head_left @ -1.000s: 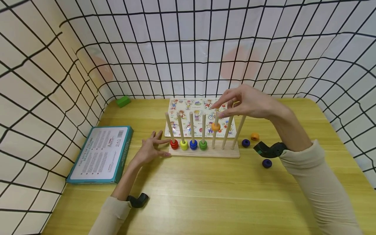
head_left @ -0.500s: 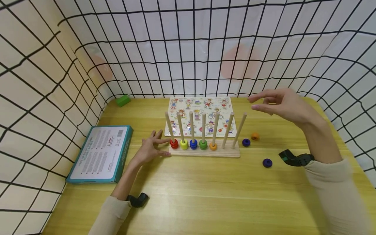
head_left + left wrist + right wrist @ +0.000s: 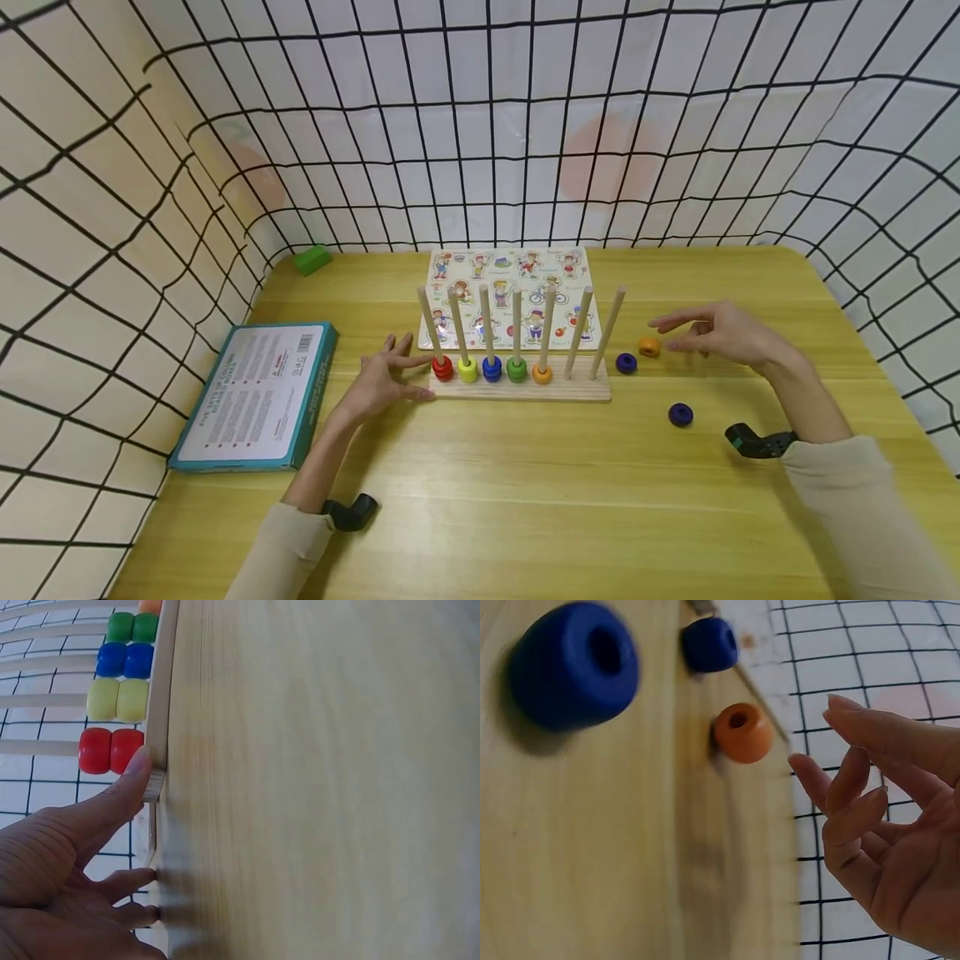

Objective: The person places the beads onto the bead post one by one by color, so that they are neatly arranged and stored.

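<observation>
A wooden peg stand (image 3: 525, 391) has upright dowels along its base. Two beads each sit on its red (image 3: 95, 751), yellow (image 3: 102, 700), blue (image 3: 112, 660) and green (image 3: 120, 628) pegs; a single orange bead (image 3: 542, 374) is on another, and two dowels at the right are bare. My left hand (image 3: 381, 381) holds the stand's left end between thumb and index finger, other fingers on the table. To the right, my right hand (image 3: 723, 335) hovers with parted fingers, empty, just beside a loose orange bead (image 3: 743, 733). Two dark blue-purple beads (image 3: 574, 666) lie nearby.
A picture board (image 3: 510, 292) with cartoon figures lies behind the stand. At the left is a teal-edged box (image 3: 255, 392), and a green block (image 3: 312, 259) sits at the back left. Black wire mesh (image 3: 487, 125) borders the table's back and sides.
My right hand lets the orange bead down a dowel onto the base, moves off to the right, then lowers toward the loose orange bead. The left hand stays at the stand's end.
</observation>
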The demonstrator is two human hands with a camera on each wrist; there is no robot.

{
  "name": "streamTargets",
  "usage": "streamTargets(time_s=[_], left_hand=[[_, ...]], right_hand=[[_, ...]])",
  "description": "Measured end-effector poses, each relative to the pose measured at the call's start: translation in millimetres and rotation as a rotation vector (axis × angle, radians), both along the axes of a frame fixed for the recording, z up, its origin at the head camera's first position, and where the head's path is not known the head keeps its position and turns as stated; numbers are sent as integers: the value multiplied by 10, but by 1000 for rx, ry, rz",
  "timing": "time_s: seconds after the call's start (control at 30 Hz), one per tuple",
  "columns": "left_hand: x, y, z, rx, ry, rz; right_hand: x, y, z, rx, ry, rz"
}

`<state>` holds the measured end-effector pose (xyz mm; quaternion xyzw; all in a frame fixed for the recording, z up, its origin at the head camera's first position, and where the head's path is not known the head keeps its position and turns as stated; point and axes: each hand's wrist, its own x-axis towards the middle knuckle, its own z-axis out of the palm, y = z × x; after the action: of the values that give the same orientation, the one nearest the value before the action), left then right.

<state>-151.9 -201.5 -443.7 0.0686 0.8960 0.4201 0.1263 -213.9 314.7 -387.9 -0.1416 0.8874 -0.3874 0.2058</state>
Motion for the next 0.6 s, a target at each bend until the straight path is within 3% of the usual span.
streamTargets(time_s=[0.27,0.6], left_hand=[[0,1,-10,-2,1,0],[8,12,3,-5,1,0]], right_hand=[[-73,5,-175,-4,-14,65],[-134,-51,-223,25,-23,89]])
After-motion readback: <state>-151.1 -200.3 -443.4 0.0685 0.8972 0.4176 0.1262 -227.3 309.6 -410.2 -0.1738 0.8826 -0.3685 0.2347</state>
